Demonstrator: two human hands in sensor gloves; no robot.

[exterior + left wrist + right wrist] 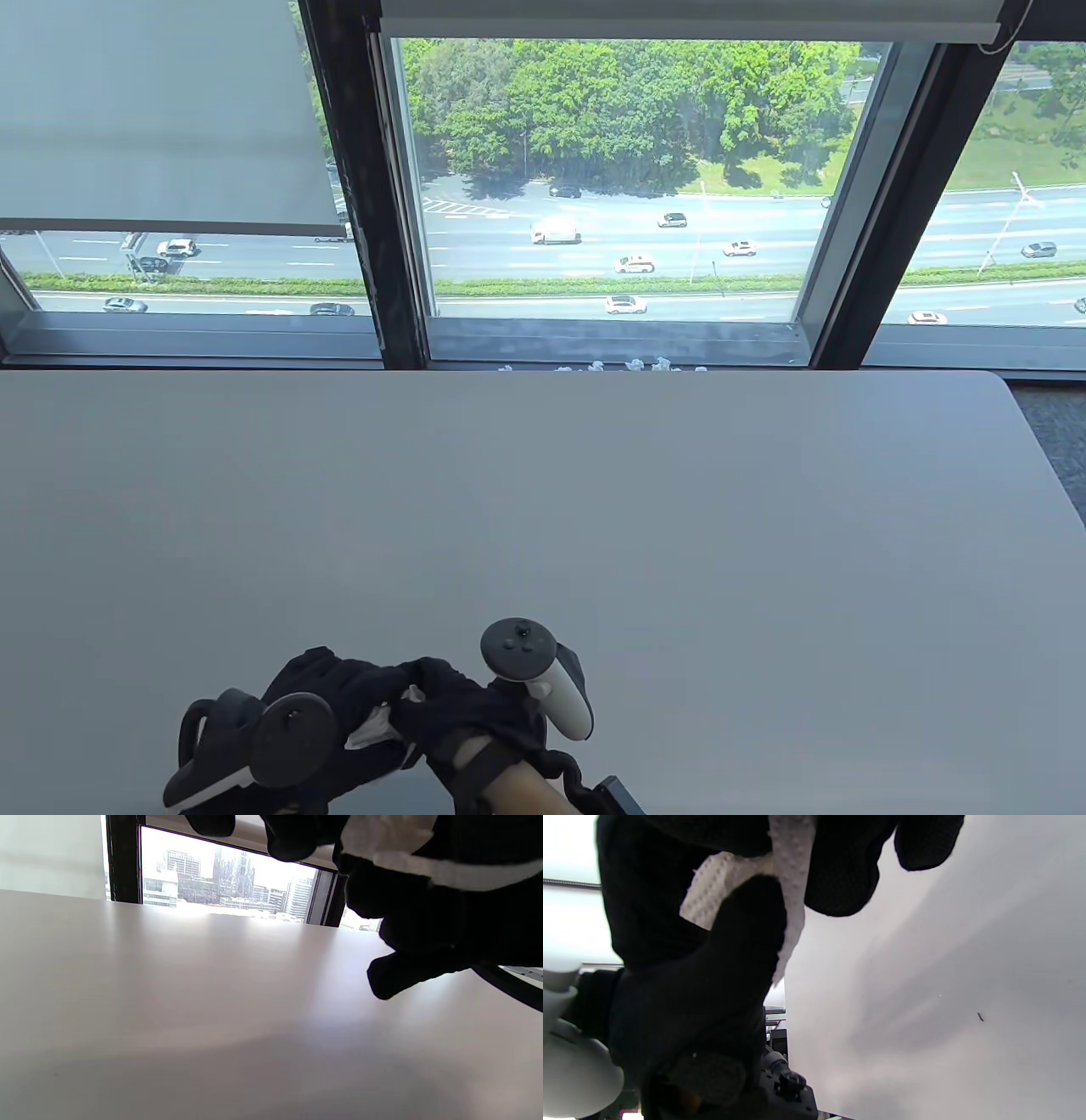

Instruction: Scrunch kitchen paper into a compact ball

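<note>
Both hands grip one sheet of white kitchen paper [379,724] between them at the lower centre of the table view. The left hand [335,709] closes its fingers over the paper from the left side of the frame; the right hand [462,709] closes over it from the right, and the two gloves touch. Only a small white strip of paper shows between the black gloves in this view.

In the left wrist view, the kitchen paper [424,859] appears at the upper right of the frame as a white band pressed between gloved fingers [407,976], held above the table [169,1005] and not touching it.

In the right wrist view, the kitchen paper [785,878] hangs in the upper centre of the frame. Its embossed dot pattern is visible. One loose edge points down past a gloved finger [840,870] curled over the paper.

A tracker [534,671] sits on the back of the right hand, with a dark round head and a white grip. A second, dark tracker [254,747] sits on the left hand at the lower left of the table view.

The table [543,509] is plain white. Beyond its far edge, small white scraps [594,367] lie along the window sill. No readable writing, brand or label shows in any view.
</note>
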